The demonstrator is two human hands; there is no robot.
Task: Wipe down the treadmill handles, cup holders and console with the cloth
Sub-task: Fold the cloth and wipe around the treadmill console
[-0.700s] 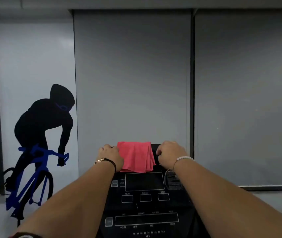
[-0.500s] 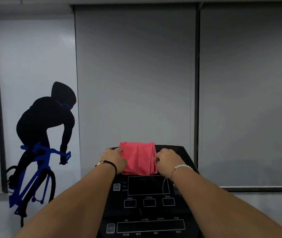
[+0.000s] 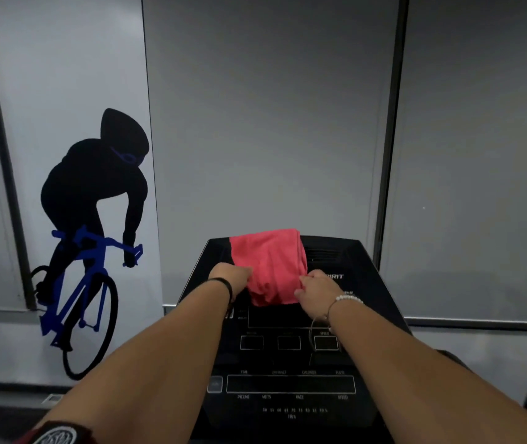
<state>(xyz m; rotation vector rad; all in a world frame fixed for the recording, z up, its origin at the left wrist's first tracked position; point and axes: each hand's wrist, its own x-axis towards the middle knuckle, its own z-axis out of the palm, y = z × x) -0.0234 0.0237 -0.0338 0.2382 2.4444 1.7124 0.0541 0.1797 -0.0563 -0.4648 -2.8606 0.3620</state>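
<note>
Two hands are seen in the head view, low in the centre of the frame, at the upper end of the black treadmill console (image 3: pixel 287 360). A red cloth (image 3: pixel 270 267) is draped over the console's top edge, just below mid-frame. Its lower left edge is gripped by the left hand (image 3: pixel 230 278), fingers curled into the fabric; its lower right edge is pinched by the right hand (image 3: pixel 316 288), thumb and fingers closed on it. A cyclist decal (image 3: pixel 95 219) is seen on the wall at the left of the frame
</note>
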